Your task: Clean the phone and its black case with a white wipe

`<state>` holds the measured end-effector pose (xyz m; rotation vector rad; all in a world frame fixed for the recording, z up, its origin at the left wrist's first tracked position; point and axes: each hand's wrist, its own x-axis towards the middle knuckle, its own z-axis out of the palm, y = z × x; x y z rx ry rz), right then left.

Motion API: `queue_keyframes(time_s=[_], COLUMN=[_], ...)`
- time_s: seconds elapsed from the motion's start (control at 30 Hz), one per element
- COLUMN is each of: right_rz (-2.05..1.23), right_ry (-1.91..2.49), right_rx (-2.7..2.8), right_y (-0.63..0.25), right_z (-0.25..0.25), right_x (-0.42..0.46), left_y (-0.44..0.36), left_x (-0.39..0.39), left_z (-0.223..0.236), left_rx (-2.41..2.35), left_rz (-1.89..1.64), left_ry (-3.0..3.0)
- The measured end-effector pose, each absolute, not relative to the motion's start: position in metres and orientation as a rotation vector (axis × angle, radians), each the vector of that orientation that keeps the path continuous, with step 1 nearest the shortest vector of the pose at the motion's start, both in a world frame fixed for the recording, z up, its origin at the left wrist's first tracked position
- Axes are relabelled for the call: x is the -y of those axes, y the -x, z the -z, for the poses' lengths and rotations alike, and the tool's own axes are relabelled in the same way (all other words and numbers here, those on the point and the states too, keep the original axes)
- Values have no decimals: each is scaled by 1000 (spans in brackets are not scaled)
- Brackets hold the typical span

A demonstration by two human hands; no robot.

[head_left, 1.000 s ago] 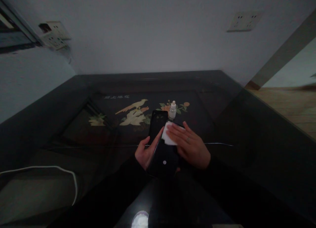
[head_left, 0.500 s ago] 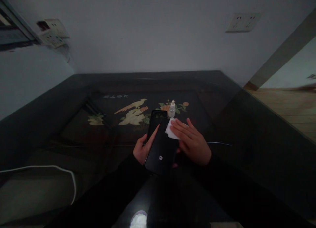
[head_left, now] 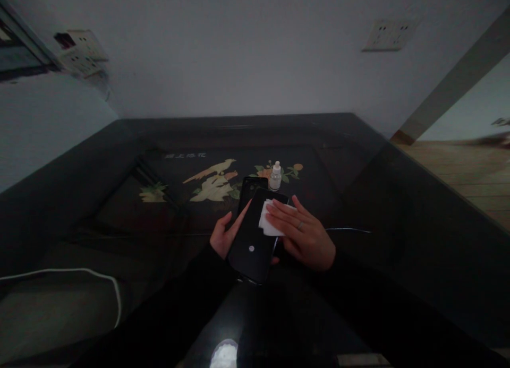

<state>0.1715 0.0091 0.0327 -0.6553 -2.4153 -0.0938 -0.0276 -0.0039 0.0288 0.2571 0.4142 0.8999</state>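
A black smartphone [head_left: 247,251], tilted with a small round light mark near its lower end, is gripped from its left side by my left hand [head_left: 223,236]. Some of that hand's fingers pass behind the phone, and a fingertip shows at its right edge. My right hand [head_left: 308,238], a ring on one finger, presses a folded white wipe [head_left: 268,222] flat on the upper half of the phone's face. Behind the phone lies a second dark phone or phone case [head_left: 251,185], partly covered. Just right of it stands a small clear dropper bottle [head_left: 275,177] with a white cap.
The glossy black table [head_left: 358,161] bears a painted bird and flowers [head_left: 213,182] and meets the wall at the back. A white cable [head_left: 87,270] curves at the left. Wall sockets [head_left: 384,35] are above, and wooden floor [head_left: 470,171] shows at right.
The wipe under my right hand has slid down and left across the phone's face. The phone and my left hand have shifted slightly left, and the view has moved a little.
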Motion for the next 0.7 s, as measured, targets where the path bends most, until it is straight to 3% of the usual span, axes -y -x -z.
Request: queue_keyframes(time_s=[0.23,0.7], right_rz=[26,-23], right_ry=[138,252], right_rx=[2534,2651], right_y=[-160,-146], right_z=[-33,-29], right_x=[14,22], left_y=[29,16], left_x=[-1,8], left_z=[-27,-31], left_rx=[-456,-337], left_rz=[-971,-896], left_ry=[-256,-274])
